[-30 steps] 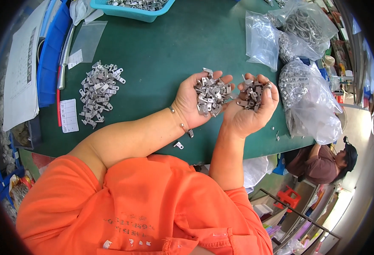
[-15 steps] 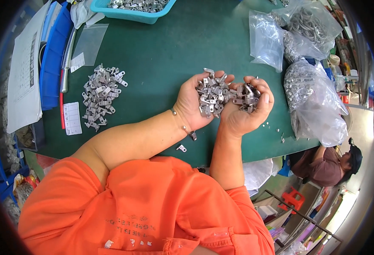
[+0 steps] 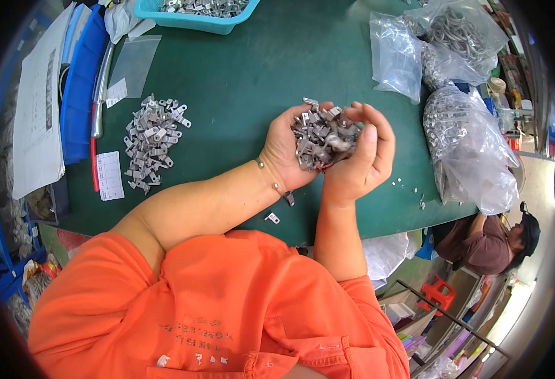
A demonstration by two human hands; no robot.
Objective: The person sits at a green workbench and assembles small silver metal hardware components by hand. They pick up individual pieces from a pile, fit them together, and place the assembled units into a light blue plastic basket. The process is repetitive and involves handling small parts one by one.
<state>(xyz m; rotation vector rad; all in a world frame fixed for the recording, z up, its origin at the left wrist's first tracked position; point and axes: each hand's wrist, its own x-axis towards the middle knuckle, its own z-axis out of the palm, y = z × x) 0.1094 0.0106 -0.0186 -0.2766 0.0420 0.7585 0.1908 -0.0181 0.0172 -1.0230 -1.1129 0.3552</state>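
Observation:
My left hand (image 3: 281,150) is cupped around a heap of small bent metal brackets (image 3: 315,136), each with a hole in its tab. Pressed against the heap from the other side, my right hand (image 3: 367,158) is turned inward with fingers curled; the pieces beside its palm are blurred by motion. One bracket (image 3: 289,198) is at the bangle on my left wrist, and a single loose bracket (image 3: 272,218) lies on the green table near my body. To the left, a pile of similar brackets (image 3: 154,142) is spread on the tabletop.
A turquoise basket (image 3: 220,25) of metal parts stands at the far edge. Clear plastic bags (image 3: 457,136) of metal parts line the right side. A blue tray (image 3: 78,95), a paper label (image 3: 109,177) and a flat plastic bag (image 3: 135,60) are left. Another person (image 3: 489,243) is at right.
My right hand has rolled inward toward my left palm, and the brackets it cupped have shifted onto the heap. My left hand has stayed almost in place.

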